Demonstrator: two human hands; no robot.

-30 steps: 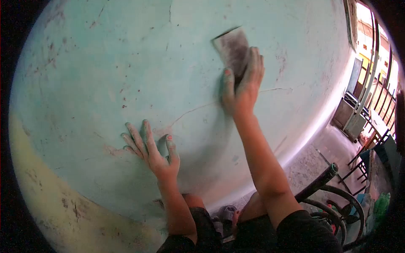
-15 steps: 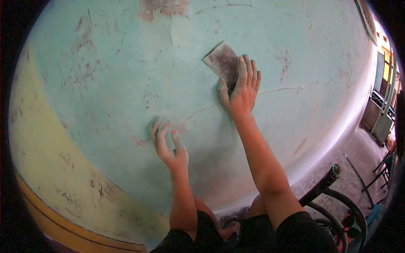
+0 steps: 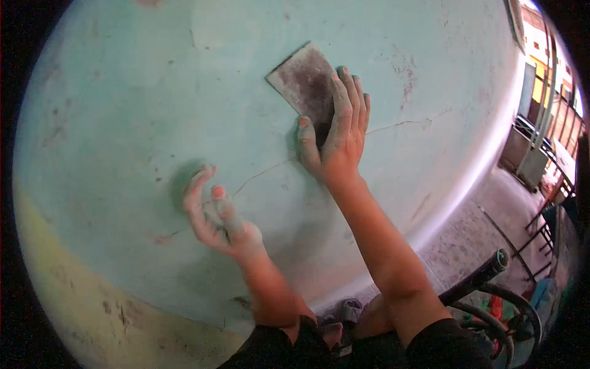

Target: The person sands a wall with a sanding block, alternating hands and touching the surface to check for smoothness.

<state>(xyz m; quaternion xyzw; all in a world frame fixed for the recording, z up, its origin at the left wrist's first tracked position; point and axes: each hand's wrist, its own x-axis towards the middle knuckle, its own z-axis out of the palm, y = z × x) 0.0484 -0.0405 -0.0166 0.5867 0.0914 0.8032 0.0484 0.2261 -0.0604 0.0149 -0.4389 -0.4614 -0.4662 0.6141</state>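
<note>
Flat against the pale green wall (image 3: 153,123) lies a worn, grey-brown sheet of sandpaper (image 3: 304,80), one corner pointing up. My right hand (image 3: 342,126) presses it there, the fingers along its right edge and the thumb at its lower left. Dust coats the fingers of both hands. Lower and to the left, my left hand (image 3: 221,215) hovers close to the wall with its fingers loosely curled and apart, holding nothing. A thin crack (image 3: 264,173) runs across the wall between and beyond the two hands.
A yellow band (image 3: 80,270) covers the wall's lower left. At lower right stands a dark metal tube frame (image 3: 476,280) close to my right arm. Beyond it are a dusty floor (image 3: 467,240) and dark metal railings (image 3: 541,237).
The view has shifted a little. My left hand has moved left and turned, its thumb nearer the fingers. My right hand stays on the sandpaper, of which more shows now.
</note>
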